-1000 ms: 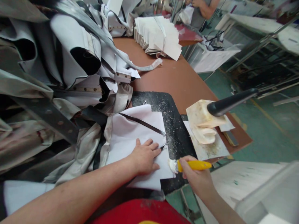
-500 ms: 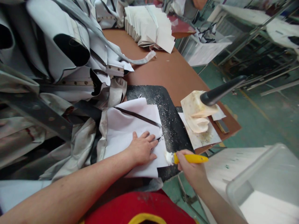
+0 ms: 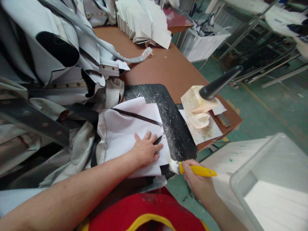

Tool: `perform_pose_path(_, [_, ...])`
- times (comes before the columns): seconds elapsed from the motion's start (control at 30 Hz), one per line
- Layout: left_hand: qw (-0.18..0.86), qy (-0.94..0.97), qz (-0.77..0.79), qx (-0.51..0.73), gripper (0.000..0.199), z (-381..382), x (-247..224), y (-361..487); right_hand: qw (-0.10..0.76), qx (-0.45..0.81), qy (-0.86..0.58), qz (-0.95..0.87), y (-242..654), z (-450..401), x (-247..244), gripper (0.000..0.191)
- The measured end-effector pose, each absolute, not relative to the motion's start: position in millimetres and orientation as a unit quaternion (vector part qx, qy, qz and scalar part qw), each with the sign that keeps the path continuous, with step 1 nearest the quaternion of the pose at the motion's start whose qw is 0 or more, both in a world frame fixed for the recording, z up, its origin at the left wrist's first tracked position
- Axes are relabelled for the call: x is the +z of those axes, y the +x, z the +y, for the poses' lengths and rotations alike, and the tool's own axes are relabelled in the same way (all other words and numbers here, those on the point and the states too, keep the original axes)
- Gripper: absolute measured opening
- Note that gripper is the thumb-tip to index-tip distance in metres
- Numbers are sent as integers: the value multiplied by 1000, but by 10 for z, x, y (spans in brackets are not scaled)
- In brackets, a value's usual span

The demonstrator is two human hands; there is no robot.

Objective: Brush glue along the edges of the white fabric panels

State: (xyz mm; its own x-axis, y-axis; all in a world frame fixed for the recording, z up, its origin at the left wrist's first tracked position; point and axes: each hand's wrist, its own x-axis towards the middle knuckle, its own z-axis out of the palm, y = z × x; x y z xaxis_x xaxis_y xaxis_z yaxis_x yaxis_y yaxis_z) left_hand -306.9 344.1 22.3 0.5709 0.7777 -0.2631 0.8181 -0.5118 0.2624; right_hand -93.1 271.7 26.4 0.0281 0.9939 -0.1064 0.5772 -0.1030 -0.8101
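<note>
My left hand [image 3: 146, 150] lies flat, fingers spread, on a white sheet of material [image 3: 127, 128] with dark strips along it. One dark strip [image 3: 137, 116] runs slantwise across the sheet; another shows by my fingertips. The sheet rests on a black board [image 3: 178, 128] speckled with pale residue. In my right hand [image 3: 196, 176] is a paintbrush [image 3: 199, 170] with a yellow handle, gripped near its base. Its white-coated bristles are at the sheet's right edge, near the board's front corner; whether they touch the sheet I cannot tell.
To the right stands a pale, glue-crusted container [image 3: 197, 102] with a black handle [image 3: 221, 82] sticking out. White material pieces [image 3: 57, 41] are heaped at left. A stack of pale sheets [image 3: 141, 22] sits on the brown table [image 3: 166, 69]. A white bin [image 3: 269, 179] stands at lower right.
The brush in my right hand has shifted slightly down along the sheet's right edge to its corner. My left hand stays pressed on the sheet. The whole view has shifted a little.
</note>
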Motion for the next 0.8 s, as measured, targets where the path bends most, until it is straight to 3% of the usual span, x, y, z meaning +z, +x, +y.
perform_pose_path(0.17, [193,860,468,-63,43,3440,266,-3062,315,339,-656,-596,-894,2691,328,29])
perform_pose_path(0.3, [224,855,463,-73,47,3484,369,-3093,260,367,-639,-624,-883,2798,427,32])
perform_pose_path(0.43, [259,858,441,-53,56,3654,546,-3253,307,314,-649,-621,-860,2946,568,30])
perform_pose_path(0.53, [158,860,485,-10,48,3917,728,-3491,331,323,-606,-647,-892,3096,627,28])
perform_pose_path(0.63, [71,813,578,-14,44,4286,925,-3785,297,370,-567,-673,-949,3280,637,31])
perform_pose_path(0.8, [164,747,637,-97,54,4870,1102,-4148,337,317,-558,-689,-1064,3677,629,29])
